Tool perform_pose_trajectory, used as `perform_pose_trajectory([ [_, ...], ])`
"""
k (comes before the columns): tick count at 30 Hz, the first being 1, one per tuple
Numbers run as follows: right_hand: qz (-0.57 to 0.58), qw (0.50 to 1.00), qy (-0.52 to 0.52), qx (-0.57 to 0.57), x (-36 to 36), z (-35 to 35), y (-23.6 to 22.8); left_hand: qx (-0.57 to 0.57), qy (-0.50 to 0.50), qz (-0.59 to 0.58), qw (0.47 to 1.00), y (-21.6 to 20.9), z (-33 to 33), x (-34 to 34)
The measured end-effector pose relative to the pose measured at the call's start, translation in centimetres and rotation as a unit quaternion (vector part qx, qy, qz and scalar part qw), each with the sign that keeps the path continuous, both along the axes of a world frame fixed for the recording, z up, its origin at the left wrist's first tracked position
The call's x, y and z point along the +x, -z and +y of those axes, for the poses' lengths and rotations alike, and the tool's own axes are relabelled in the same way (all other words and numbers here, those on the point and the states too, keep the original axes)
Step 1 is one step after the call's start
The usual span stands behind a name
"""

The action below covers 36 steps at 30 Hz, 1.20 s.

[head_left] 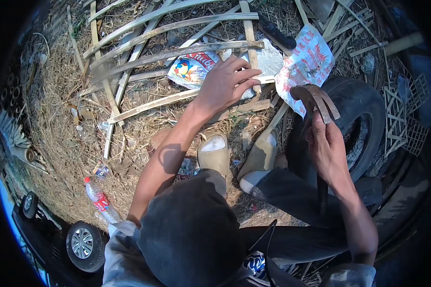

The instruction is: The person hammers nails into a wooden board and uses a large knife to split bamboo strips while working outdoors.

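Note:
My left hand reaches over a lattice of thin bamboo strips, with thumb and fingers on either side of the lowest curved strip, where it meets an upright slat. In my right hand is a claw hammer, gripped by the handle just below its rusty head. The head is raised beside a red-and-white printed sheet with small thin nails or scraps on it. A colourful plastic wrapper lies under the lattice, next to my left hand. Whether my left fingers also pinch a nail is too small to see.
A worn black tyre lies beside my right hand. A black-handled tool rests at the lattice's far edge. My sandalled feet stand on dry straw. A plastic bottle lies left, near a vehicle wheel; plastic grating sits far right.

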State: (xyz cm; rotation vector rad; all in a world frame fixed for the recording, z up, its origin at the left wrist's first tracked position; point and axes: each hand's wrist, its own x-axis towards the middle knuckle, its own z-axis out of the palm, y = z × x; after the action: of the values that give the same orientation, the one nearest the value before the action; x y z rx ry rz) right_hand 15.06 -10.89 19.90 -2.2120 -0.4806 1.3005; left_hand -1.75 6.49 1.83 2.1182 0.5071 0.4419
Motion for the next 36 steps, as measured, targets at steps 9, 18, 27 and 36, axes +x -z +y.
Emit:
perform_pose_trajectory([
  [9, -0.072, 0.992, -0.094, 0.049, 6.5, 6.6, 0.6, 0.114, 0.081, -0.064, 0.988, 3.1, 1.9, 1.9],
  [18, 0.012, 0.994, -0.010, 0.106, -1.1, -0.2, 9.4, 0.107, 0.097, -0.011, 0.989, 2.6, 2.2, -0.8],
  [27, -0.143, 0.965, 0.093, 0.200, -4.0, 2.7, 14.9, 0.019, 0.142, 0.022, 0.989, 3.0, 2.2, 1.5],
  [36, -0.187, 0.944, 0.077, 0.261, -3.5, 3.6, 18.4, 0.028, 0.130, 0.021, 0.991, 3.6, 2.3, 1.3],
])
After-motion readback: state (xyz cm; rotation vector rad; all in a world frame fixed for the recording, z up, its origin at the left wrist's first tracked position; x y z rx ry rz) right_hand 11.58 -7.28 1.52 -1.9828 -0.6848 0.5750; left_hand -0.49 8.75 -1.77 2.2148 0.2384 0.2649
